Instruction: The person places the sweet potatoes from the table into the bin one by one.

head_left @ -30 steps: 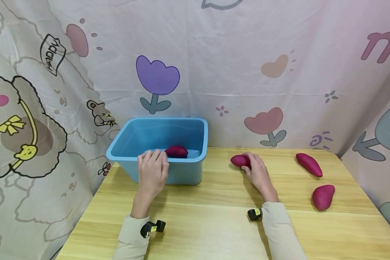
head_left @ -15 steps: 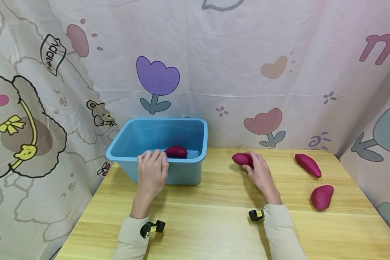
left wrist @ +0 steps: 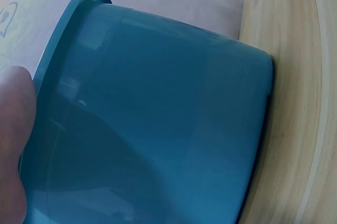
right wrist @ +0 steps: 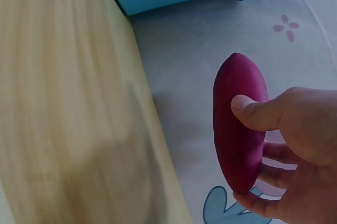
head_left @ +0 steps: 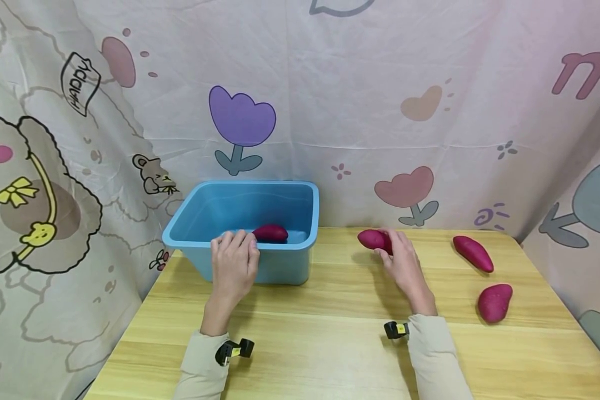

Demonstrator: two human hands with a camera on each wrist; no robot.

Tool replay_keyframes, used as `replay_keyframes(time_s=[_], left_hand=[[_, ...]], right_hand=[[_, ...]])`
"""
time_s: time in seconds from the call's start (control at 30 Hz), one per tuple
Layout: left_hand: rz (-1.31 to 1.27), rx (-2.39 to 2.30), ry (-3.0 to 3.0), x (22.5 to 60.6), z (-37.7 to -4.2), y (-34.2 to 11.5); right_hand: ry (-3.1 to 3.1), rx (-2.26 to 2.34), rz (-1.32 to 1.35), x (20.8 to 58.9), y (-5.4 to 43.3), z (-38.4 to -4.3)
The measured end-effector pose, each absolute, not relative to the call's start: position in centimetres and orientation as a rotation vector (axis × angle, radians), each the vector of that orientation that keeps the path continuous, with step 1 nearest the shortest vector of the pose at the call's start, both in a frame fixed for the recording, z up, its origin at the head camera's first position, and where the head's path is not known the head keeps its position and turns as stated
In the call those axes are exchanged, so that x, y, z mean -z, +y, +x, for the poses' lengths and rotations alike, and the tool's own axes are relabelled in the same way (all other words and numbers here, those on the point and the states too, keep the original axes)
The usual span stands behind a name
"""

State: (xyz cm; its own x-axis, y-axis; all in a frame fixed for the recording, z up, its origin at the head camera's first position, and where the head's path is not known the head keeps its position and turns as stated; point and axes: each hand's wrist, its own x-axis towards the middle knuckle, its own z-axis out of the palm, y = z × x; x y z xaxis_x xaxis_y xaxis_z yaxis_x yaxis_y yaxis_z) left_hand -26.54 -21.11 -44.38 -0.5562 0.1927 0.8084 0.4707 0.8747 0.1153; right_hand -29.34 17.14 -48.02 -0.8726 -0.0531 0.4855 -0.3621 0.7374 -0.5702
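Observation:
My left hand [head_left: 234, 264] grips the near rim of a blue plastic bin [head_left: 285, 266]; in the left wrist view its thumb [left wrist: 16, 108] lies over the rim of the bin [left wrist: 152, 108]. Inside the bin rests one purple sweet potato [head_left: 271, 233]. Right of the bin, my right hand [head_left: 405, 266] holds another sweet potato [head_left: 372, 239], a little above the table. The right wrist view shows the thumb [right wrist: 255, 113] across the held sweet potato [right wrist: 239, 145], with the fingers behind it.
Two more sweet potatoes lie at the table's right: a long one [head_left: 473, 254] farther back and a rounder one [head_left: 495, 303] nearer. The wooden table [head_left: 320, 355] ends at a printed cloth backdrop [head_left: 330, 83] behind and at both sides.
My right hand has raised the sweet potato slightly off the table, shifting it a little back and to the right. My left hand and the bin have stayed in place.

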Motion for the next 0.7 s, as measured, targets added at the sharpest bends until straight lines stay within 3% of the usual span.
replay_keyframes(time_s=[0.7], left_hand=[[-0.475, 0.413, -2.162, 44.5, -26.6, -21.1]], right_hand=[[-2.419, -0.913, 0.352, 45.1, 16.7, -28.0]])
